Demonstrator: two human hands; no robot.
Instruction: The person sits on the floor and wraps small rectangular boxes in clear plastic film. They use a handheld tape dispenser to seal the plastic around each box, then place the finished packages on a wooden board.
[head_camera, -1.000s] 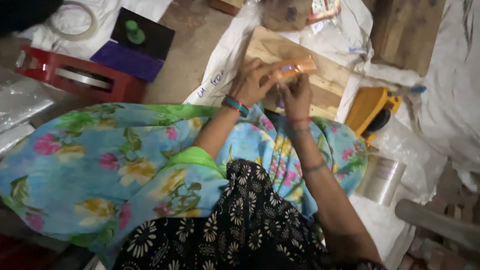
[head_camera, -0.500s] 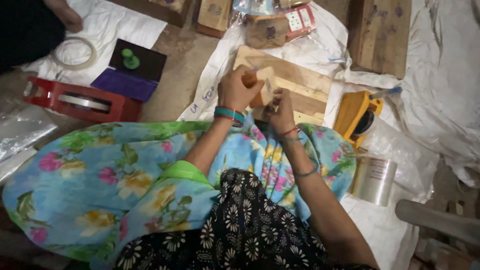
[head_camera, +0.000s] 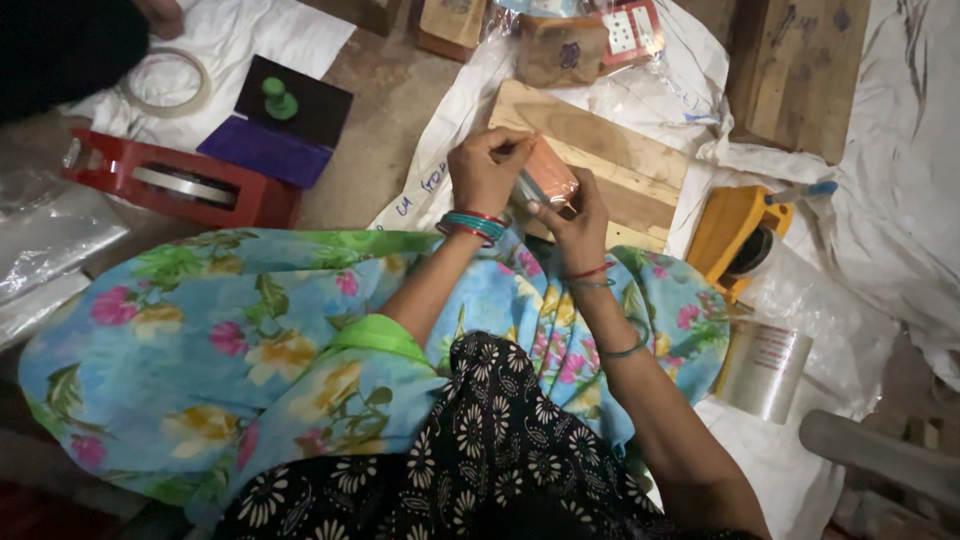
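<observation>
- A blue flowered cloth (head_camera: 200, 330) fills the lower left and middle of the frame, draped over the person's lap.
- White plastic sheeting (head_camera: 900, 180) covers the floor along the right side and the top.
- A wooden board (head_camera: 610, 160) lies at upper centre, just beyond the hands.
- A red tape dispenser (head_camera: 180, 185) sits at the left, with a purple stamp pad (head_camera: 275, 130) just above it.
- A yellow tape dispenser (head_camera: 735, 235) rests at the right of the board; a clear tape roll (head_camera: 765, 365) lies below it.
- The left hand (head_camera: 485, 170) is closed, fingertips pinching the top of a small orange packet (head_camera: 548, 180) at centre frame, over the board.
- The right hand (head_camera: 575, 225) grips the packet's lower end from beneath, fingers curled around it.
</observation>
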